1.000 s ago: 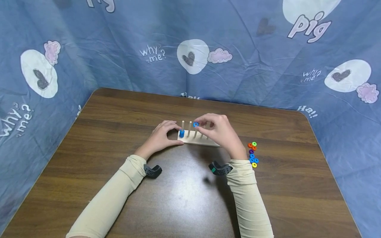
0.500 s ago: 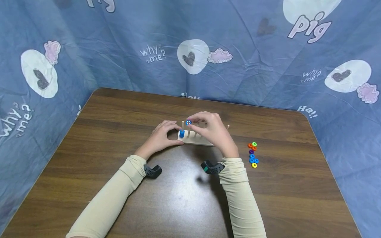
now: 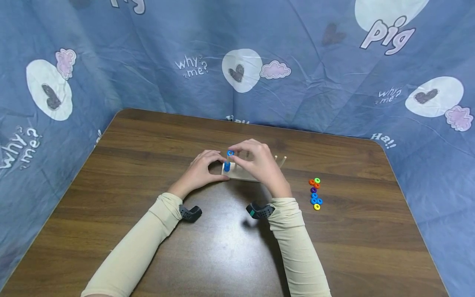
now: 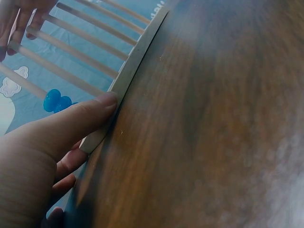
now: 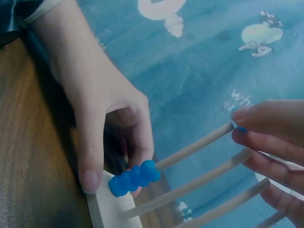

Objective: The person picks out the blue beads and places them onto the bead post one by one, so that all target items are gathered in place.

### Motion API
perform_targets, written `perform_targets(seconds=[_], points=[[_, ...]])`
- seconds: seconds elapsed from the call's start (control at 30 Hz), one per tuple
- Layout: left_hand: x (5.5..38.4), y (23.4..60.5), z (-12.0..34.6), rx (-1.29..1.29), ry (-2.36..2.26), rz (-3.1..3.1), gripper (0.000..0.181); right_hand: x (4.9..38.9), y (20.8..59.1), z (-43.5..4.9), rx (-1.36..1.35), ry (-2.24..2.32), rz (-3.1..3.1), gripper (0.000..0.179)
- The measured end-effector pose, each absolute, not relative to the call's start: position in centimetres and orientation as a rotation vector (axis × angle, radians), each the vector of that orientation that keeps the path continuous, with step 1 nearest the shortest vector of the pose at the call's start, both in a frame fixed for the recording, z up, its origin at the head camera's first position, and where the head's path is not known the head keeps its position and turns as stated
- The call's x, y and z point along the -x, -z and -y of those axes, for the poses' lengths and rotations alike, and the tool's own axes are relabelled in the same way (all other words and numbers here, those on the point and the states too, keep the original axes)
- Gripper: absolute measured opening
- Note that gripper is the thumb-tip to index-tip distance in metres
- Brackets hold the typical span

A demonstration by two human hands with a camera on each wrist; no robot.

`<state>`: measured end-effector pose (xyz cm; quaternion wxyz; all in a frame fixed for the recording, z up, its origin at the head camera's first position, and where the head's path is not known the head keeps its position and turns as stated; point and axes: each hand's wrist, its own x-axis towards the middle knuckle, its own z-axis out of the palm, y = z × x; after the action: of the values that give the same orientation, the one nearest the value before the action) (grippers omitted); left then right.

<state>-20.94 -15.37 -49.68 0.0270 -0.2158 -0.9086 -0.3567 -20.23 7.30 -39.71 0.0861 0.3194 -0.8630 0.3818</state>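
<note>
A wooden peg board (image 3: 243, 175) with a row of upright pegs (image 5: 190, 190) stands at the middle of the table. My left hand (image 3: 200, 169) grips its left end, thumb on the near edge and fingers behind. Several blue rings (image 5: 135, 178) are stacked low on the leftmost peg, inside the curve of that hand. Between thumb and index finger, my right hand (image 3: 257, 163) pinches another blue ring (image 3: 230, 153), held right at the tip of this same peg. In the right wrist view, the fingertips mostly cover the pinched ring.
To the right of the board lies a small group of loose rings: a green ring (image 3: 317, 180), orange ones, a purple ring (image 3: 313, 190), blue ones and a yellow ring (image 3: 317, 207). A patterned blue cloth (image 3: 185, 99) hangs behind the brown table (image 3: 352, 231).
My right hand has moved left with the blue ring, from over the third peg, past the second, to the leftmost peg's tip. The left hand has stayed on the board.
</note>
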Motion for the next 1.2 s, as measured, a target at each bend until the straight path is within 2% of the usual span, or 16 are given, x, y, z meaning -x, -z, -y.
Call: perform_targets(seconds=[0.67,1.2], points=[[20.91,49.58,15.36,0.661,1.116,2.818,0.056,20.06,39.93,-6.39,-0.843,-1.074,2.619,0.023],[20.89,49.69,15.37,0.660,1.106,2.799,0.056,20.20,39.96,-6.43,-0.874,-1.060,2.627,0.022]])
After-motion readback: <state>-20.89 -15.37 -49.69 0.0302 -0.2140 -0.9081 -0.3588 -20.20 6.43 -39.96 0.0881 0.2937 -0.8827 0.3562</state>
